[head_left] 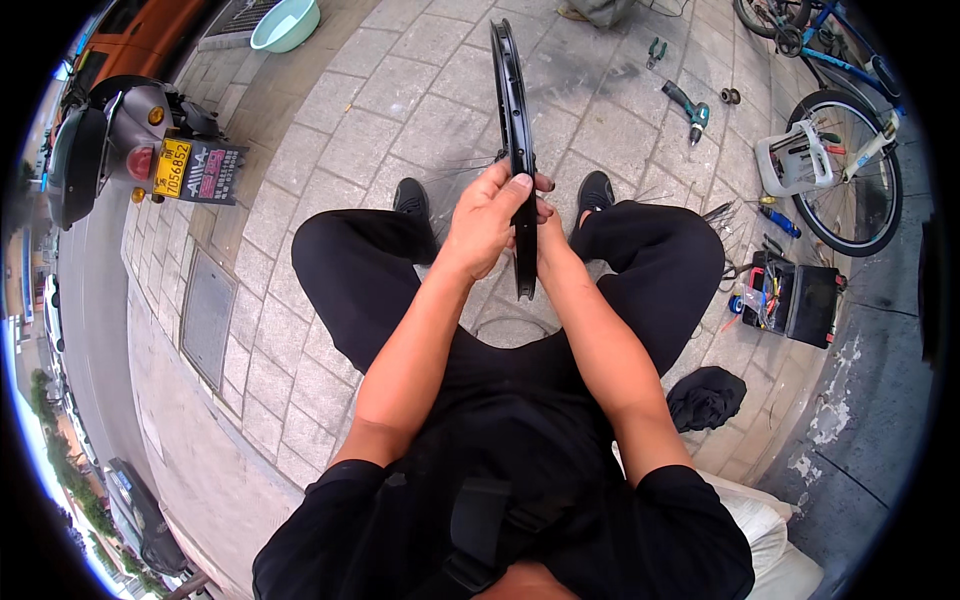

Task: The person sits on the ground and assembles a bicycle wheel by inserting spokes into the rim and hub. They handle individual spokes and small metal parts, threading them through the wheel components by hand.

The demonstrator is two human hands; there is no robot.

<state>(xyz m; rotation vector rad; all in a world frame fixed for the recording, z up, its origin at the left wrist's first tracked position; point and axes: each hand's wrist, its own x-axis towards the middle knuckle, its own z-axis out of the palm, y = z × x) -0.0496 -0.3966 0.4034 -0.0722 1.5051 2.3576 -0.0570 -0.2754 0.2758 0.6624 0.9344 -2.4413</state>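
Observation:
A black bicycle wheel rim (511,90) stands upright between my knees, seen almost edge-on, with holes along its outer face. My left hand (487,222) grips it from the left, thumb pressed against the outer face. From the other side my right hand (548,232) is closed about the rim; its palm is partly hidden behind it, and dark-smudged fingertips show. Thin spokes (462,163) stick out to the left near my fingers. The hub is hidden.
A cordless drill (688,110), pliers (656,53) and an open toolbox (795,298) lie to the right, near a white plastic container (793,162) and a bicycle wheel (850,215). A parked scooter (140,150) and a green basin (286,25) stand at the left.

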